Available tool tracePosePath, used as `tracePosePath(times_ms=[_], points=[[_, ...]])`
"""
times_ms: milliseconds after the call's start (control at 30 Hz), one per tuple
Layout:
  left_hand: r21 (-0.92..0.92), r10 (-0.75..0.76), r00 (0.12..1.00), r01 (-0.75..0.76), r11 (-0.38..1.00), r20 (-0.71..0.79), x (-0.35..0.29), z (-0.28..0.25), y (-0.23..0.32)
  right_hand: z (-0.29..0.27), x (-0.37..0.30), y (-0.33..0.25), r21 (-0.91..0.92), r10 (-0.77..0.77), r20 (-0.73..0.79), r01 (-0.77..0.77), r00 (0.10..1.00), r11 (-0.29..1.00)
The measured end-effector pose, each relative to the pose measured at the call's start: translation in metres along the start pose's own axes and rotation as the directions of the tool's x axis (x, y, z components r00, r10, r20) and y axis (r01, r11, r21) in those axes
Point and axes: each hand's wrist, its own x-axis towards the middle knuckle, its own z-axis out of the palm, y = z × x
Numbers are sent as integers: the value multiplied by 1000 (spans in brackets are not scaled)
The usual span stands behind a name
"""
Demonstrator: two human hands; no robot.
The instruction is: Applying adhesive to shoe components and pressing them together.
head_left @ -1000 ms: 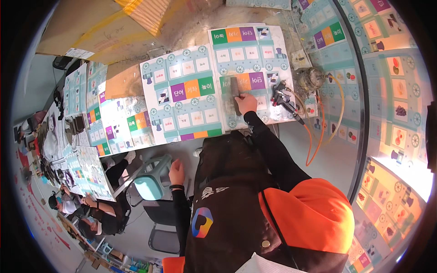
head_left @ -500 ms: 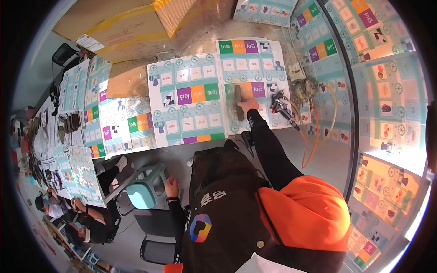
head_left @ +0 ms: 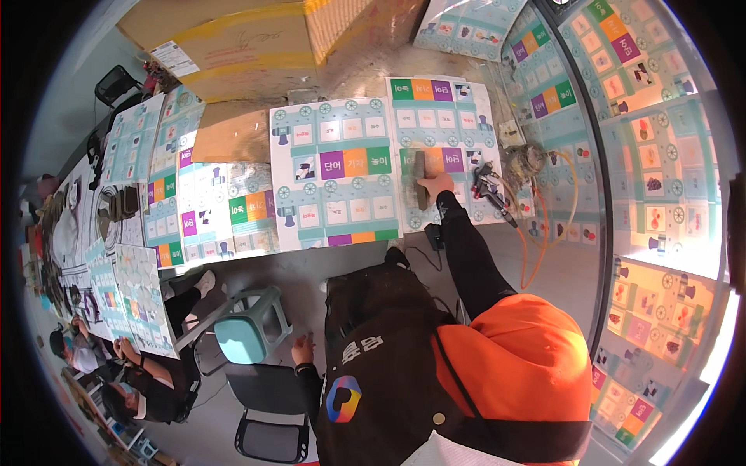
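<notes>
My right hand (head_left: 438, 184) is closed on one side of a narrow grey-brown bar (head_left: 420, 167). The bar lies upright in the view, across a printed sheet (head_left: 406, 213) with coloured title blocks and pale train-car drawings. Low beside my body hangs my left hand (head_left: 303, 350), fingers loosely apart and holding nothing. It is near a pale green stool (head_left: 242, 339). A second printed sheet (head_left: 299, 175) lies directly left of the one under the bar. Just right of my right hand, a black tool (head_left: 494, 191) with an orange hose rests at the sheet's edge.
Large cardboard boxes (head_left: 241, 50) stand at the back of the table. More printed sheets hang behind the dark frame at right. A black chair (head_left: 268, 392) stands at my left. Two people (head_left: 148, 384) sit at another table, far left.
The view has shifted a little, so the table sits further right in it. My left hand has dropped slightly and its fingers look looser. My right hand stays on the bar.
</notes>
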Motion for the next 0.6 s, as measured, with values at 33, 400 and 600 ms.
tracePosePath(times_ms=[33, 400, 600], points=[[-90, -69, 997, 71, 993, 20, 0, -6, -6, -1, -1, -3, 2, -8, -3, 8, 1000, 1000], [-252, 16, 994, -43, 967, -111, -6, -80, -43, 17, -63, -96, -14, -395, -69, 395, 916, 918], [-643, 77, 910, -346, 683, -408, -64, -163, 88, 58, -122, -212, 211, -511, 14, 497, 859, 842]])
